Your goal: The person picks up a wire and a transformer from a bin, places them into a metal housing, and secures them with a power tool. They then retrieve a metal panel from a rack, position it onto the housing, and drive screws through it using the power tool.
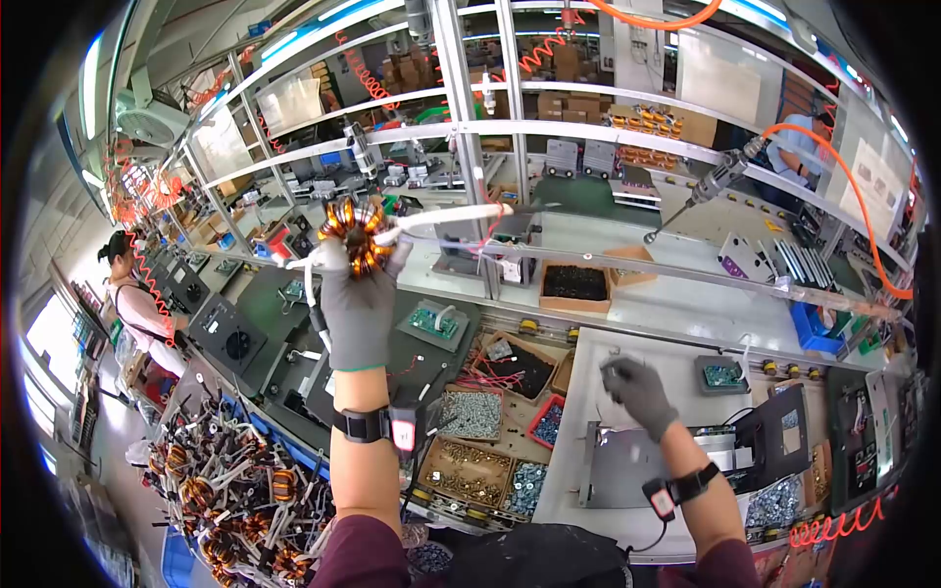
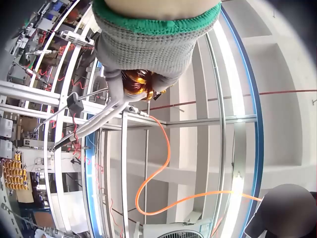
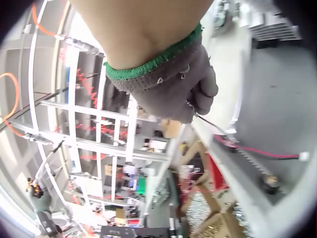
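Observation:
My left hand [image 1: 358,309], in a grey glove, grips a copper-wound toroidal coil [image 1: 355,235] and holds it up in front of the bench frame. Thick white-sleeved leads [image 1: 451,215] stick out from the coil to the right, and another hangs by the wrist. In the left wrist view the glove hides much of the coil's winding [image 2: 137,84]. My gloved right hand [image 1: 639,392] is over the white worktop, above the left part of a metal chassis [image 1: 627,465]. Its fingers [image 3: 202,99] are curled, and a thin dark wire [image 3: 210,123] runs out from the fingertips.
A blue bin of similar coils [image 1: 221,490] stands at lower left. Trays of screws [image 1: 470,414] lie between the arms. A screwdriver on an orange hose [image 1: 708,186] hangs at right. A green circuit board [image 1: 723,372] sits behind the chassis. Another person [image 1: 137,309] stands at far left.

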Demonstrator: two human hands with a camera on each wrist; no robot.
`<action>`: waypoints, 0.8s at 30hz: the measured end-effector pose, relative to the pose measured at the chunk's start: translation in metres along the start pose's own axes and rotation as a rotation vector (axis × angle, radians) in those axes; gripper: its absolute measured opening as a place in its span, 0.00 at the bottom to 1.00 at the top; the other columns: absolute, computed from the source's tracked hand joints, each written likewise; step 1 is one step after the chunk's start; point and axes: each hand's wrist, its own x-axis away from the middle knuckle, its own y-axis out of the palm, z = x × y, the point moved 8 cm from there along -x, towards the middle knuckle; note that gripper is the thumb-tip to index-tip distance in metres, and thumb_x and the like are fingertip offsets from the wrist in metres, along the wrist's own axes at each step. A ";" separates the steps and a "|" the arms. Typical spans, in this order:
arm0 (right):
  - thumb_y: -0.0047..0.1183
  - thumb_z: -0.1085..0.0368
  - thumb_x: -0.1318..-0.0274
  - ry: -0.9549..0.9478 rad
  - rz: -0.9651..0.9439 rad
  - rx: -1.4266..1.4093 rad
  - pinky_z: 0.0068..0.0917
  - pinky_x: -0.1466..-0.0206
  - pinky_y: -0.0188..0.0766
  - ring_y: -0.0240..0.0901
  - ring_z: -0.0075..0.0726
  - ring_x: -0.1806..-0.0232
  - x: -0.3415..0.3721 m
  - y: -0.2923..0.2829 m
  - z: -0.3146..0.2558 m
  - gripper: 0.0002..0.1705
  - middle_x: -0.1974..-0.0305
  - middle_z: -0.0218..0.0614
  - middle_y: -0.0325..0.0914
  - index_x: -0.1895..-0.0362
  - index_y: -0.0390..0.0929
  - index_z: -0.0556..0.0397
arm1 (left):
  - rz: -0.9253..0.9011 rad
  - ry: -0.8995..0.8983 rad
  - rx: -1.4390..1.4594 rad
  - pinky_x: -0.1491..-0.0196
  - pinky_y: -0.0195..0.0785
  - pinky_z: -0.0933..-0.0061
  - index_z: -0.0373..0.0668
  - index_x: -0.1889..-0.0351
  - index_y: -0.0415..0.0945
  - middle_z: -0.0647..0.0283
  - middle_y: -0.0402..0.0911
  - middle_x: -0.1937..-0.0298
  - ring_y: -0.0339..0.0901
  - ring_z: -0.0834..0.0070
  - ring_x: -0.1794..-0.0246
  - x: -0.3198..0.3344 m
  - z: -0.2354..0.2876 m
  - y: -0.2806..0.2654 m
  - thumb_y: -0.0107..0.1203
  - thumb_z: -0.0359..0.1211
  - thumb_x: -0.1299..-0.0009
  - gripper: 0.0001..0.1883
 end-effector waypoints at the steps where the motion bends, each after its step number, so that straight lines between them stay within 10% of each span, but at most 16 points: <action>1: 0.53 0.66 0.45 -0.162 -0.003 -0.160 0.20 0.73 0.66 0.67 0.18 0.77 -0.009 0.002 -0.043 0.12 0.77 0.29 0.73 0.58 0.77 0.58 | -0.088 -0.081 0.095 0.46 0.70 0.44 0.40 0.41 0.63 0.54 0.72 0.44 0.72 0.56 0.45 0.008 0.000 0.005 0.56 0.54 0.35 0.34; 5: 0.49 0.67 0.43 -0.089 -0.116 -0.357 0.19 0.75 0.64 0.66 0.20 0.78 -0.015 0.031 -0.080 0.11 0.75 0.33 0.74 0.56 0.76 0.58 | 0.279 -0.252 0.035 0.46 0.67 0.46 0.45 0.42 0.67 0.59 0.72 0.43 0.72 0.57 0.46 0.034 -0.013 -0.028 0.41 0.73 0.42 0.45; 6: 0.50 0.65 0.42 -0.002 -0.102 -0.415 0.19 0.75 0.64 0.66 0.20 0.78 -0.015 0.035 -0.062 0.12 0.74 0.33 0.74 0.56 0.76 0.58 | 0.032 -0.340 0.292 0.49 0.68 0.49 0.47 0.47 0.72 0.60 0.76 0.50 0.74 0.58 0.50 0.031 -0.021 -0.041 0.42 0.69 0.37 0.38; 11: 0.47 0.61 0.37 0.289 -0.022 -0.937 0.19 0.74 0.65 0.66 0.23 0.78 0.007 0.035 -0.025 0.14 0.73 0.32 0.73 0.53 0.75 0.57 | 0.042 -0.361 0.219 0.62 0.71 0.57 0.43 0.67 0.78 0.57 0.76 0.74 0.74 0.63 0.70 0.048 -0.050 -0.039 0.45 0.58 0.33 0.27; 24: 0.43 0.59 0.36 0.405 -0.122 -1.150 0.16 0.78 0.67 0.68 0.21 0.78 0.042 0.015 0.011 0.16 0.71 0.38 0.77 0.55 0.74 0.59 | -0.269 -0.377 0.118 0.64 0.61 0.68 0.47 0.66 0.75 0.67 0.63 0.77 0.60 0.71 0.70 0.039 -0.106 0.000 0.40 0.56 0.29 0.23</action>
